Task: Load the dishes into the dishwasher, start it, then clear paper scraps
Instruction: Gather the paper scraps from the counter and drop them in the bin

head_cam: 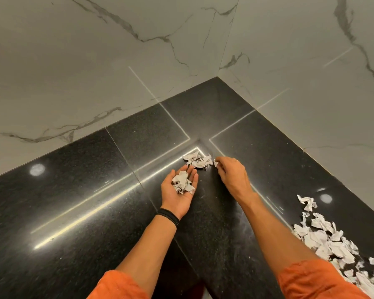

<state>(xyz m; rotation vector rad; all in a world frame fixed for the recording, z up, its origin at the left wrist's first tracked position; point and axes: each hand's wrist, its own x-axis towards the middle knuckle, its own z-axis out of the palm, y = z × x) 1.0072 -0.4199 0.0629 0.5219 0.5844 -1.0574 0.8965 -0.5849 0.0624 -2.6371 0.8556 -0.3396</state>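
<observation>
My left hand [178, 192] lies palm up over the black granite counter [73, 190], and several crumpled paper scraps [183, 182] rest in its open palm. Just beyond its fingertips, a small pile of scraps [198, 159] lies in the counter's corner. My right hand [231, 173] reaches to the right edge of that pile and pinches one small scrap [216, 163] between thumb and fingertips. No dishes or dishwasher are in view.
A large spread of torn paper [333, 244] covers the counter at the lower right, beside my right forearm. Marble-patterned walls [95, 61] meet in a corner behind the counter. The counter's left stretch holds nothing but light reflections.
</observation>
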